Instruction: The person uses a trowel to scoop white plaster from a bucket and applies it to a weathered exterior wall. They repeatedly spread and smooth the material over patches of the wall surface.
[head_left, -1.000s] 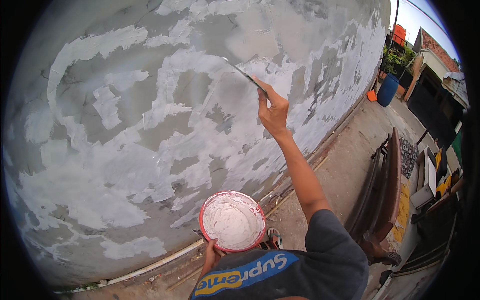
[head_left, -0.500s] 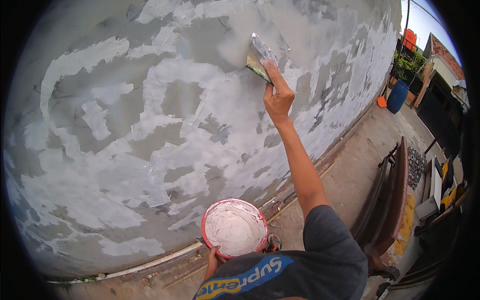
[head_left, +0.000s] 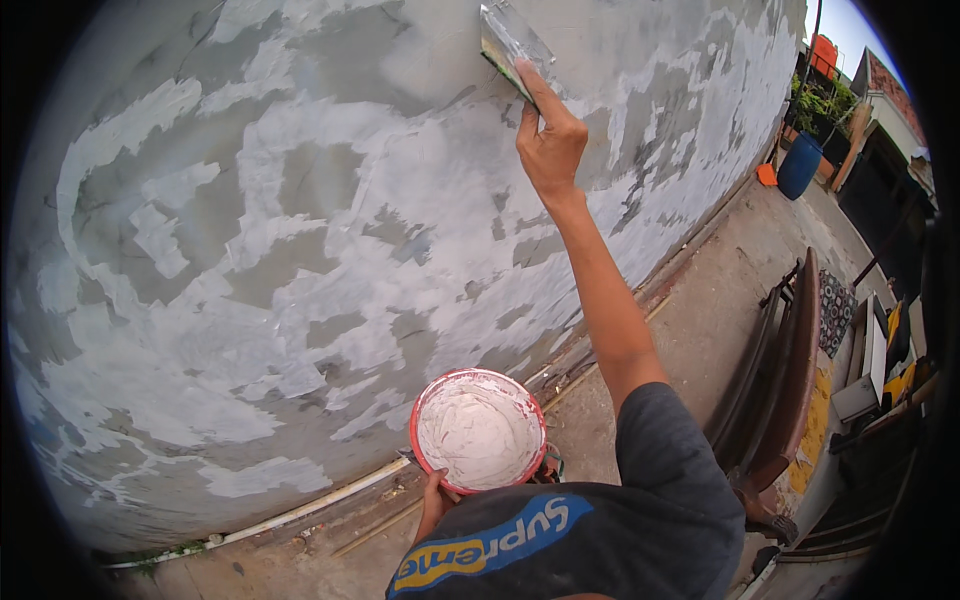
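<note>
High on the grey wall (head_left: 330, 265), patched with white filler, my right hand (head_left: 552, 145) grips a wide filling knife (head_left: 512, 42). Its flat blade lies at or very near the wall, with smears of filler on it. My right arm is stretched far up. Low in front of my body, my left hand (head_left: 436, 497) holds the rim of a red basin (head_left: 413, 432). Inside it is a pale, creamy filler paste (head_left: 480, 435). The fingers under the basin are hidden.
A white pipe (head_left: 290, 517) runs along the wall's foot. To the right stand a long brown bench (head_left: 790, 400) and a white box-like piece (head_left: 862, 375). Farther off are a blue barrel (head_left: 799, 167), an orange object (head_left: 767, 175) and green plants (head_left: 822, 108).
My right hand and the filling knife have moved higher in the picture. The basin in my left hand sits slightly higher and to the right. The whole view has shifted a little.
</note>
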